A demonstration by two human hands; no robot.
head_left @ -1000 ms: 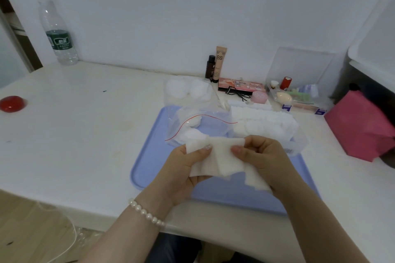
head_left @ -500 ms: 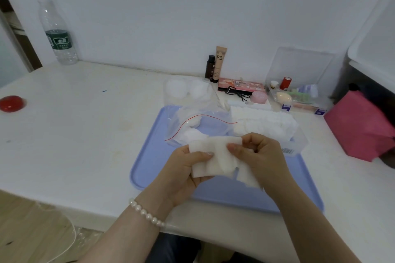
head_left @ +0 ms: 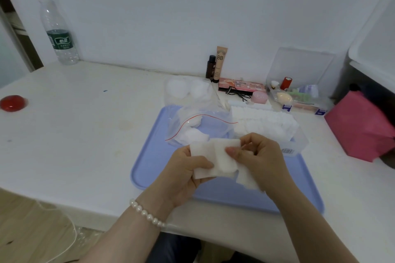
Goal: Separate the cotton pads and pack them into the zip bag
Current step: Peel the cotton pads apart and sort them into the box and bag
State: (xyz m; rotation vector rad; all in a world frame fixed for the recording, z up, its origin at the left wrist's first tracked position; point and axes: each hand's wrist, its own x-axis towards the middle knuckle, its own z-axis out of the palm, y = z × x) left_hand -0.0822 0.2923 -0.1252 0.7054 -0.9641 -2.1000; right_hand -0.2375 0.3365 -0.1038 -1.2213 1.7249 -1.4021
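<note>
Broadly, a white table point(head_left: 85, 134) is seen bearing a blue tray point(head_left: 224, 198), on which a clear zip bag point(head_left: 203, 121) with a red seal line is laid, a few round pads inside. Above the tray's middle, joined square cotton pads point(head_left: 213, 160) are held: pinched by the left hand point(head_left: 183, 177) at one edge and gripped by the curled fingers of the right hand point(head_left: 260, 160).

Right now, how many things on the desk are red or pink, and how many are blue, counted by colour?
Red: 2, the round lump and the small roll
Pink: 2, the round case and the pouch
Blue: 1, the tray
Total: 5
</note>
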